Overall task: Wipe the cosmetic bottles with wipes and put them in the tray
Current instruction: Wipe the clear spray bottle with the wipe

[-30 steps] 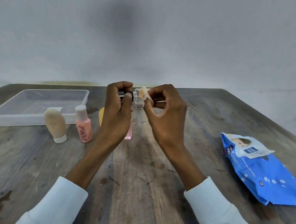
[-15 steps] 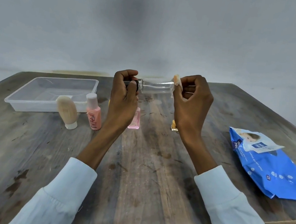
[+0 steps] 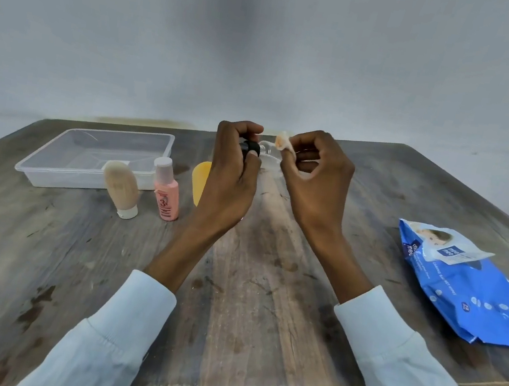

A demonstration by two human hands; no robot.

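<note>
A blank grey wall stands behind a worn wooden table [image 3: 251,291]. Above the table's middle, toward its far edge, I hold a clear bottle [image 3: 269,158] in the air: my left hand [image 3: 233,170] has its fingers curled round the black cap end, and my right hand [image 3: 315,175] pinches a small stained wipe [image 3: 282,142] between thumb and fingertips against the bottle's body. The bottle's long axis runs roughly left to right between my hands, the cap toward the left; much of its see-through body is hidden by my fingers. The clear tray [image 3: 51,175] sits at the far left corner, nearer my left hand, and I judge that hand would carry the bottle there. Beige [image 3: 120,186], pink [image 3: 167,193] and yellow [image 3: 199,181] bottles stand just beside the tray. A blue wipes pack [image 3: 469,291] lies near the right edge.
</note>
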